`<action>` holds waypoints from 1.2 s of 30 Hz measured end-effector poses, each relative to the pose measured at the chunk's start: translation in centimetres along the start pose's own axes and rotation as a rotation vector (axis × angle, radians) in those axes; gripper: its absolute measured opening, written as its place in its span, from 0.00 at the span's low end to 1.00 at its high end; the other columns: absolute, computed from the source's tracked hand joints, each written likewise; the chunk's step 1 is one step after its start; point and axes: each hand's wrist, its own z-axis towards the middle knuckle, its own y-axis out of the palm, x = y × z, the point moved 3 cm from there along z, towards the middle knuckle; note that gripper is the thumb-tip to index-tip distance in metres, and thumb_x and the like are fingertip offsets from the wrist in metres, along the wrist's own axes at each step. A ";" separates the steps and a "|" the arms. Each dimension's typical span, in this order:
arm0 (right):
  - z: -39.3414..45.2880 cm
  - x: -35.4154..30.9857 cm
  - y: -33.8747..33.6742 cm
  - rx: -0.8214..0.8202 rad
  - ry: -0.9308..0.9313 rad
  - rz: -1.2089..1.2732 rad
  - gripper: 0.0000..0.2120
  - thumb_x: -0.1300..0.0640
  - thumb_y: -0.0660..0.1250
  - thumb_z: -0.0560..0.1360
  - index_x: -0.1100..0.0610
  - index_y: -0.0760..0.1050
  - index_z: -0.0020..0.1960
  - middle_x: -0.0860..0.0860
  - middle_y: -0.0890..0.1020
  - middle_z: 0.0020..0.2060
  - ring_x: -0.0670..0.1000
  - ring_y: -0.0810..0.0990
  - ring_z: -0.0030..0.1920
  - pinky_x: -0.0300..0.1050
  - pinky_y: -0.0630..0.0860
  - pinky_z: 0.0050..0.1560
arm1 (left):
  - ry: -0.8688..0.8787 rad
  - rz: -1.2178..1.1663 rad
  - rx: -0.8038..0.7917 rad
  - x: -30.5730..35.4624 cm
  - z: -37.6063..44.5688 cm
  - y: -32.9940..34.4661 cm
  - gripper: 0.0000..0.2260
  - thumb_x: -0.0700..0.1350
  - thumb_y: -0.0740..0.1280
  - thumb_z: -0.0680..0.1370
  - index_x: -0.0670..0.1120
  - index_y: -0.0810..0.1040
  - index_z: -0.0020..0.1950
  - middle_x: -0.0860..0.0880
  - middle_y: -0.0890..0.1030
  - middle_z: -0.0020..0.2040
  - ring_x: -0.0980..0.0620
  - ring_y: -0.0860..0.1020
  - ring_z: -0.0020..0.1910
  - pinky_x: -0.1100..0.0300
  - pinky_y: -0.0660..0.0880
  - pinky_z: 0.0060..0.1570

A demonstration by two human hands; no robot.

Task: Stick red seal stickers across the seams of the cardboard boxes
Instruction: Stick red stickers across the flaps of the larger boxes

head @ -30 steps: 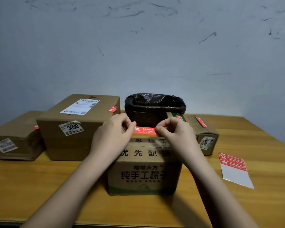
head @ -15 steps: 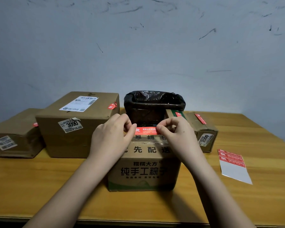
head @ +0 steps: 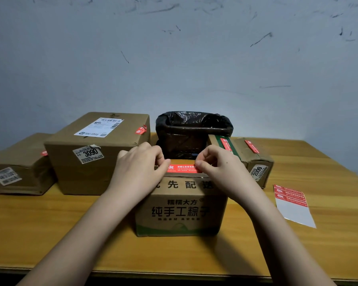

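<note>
A printed cardboard box stands in front of me on the wooden table. A red seal sticker is stretched over its top. My left hand pinches the sticker's left end and my right hand pinches its right end. Whether the sticker touches the box top I cannot tell. A large box with a red sticker on its upper right edge stands to the left. A lower box lies further left, and a small box with two red stickers sits on the right.
A bin lined with a black bag stands behind the front box. A sticker sheet with red stickers on white backing lies on the table at the right. A grey marked wall rises behind.
Both hands with the sticker sit a little lower over the box top than a second ago; the camera view has shifted slightly. The boxes have not moved.
</note>
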 end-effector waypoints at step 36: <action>1.1 -0.2 0.9 -0.081 -0.011 -0.265 0.15 0.50 0.66 0.77 0.46 0.67 0.62 0.43 0.79 0.46 0.48 0.79 0.49 0.49 0.77 0.48 | 0.066 0.393 -0.038 1.5 -0.4 -0.1 0.09 0.55 0.56 0.80 0.53 0.66 0.43 0.52 0.68 0.45 0.50 0.74 0.50 0.54 0.63 0.50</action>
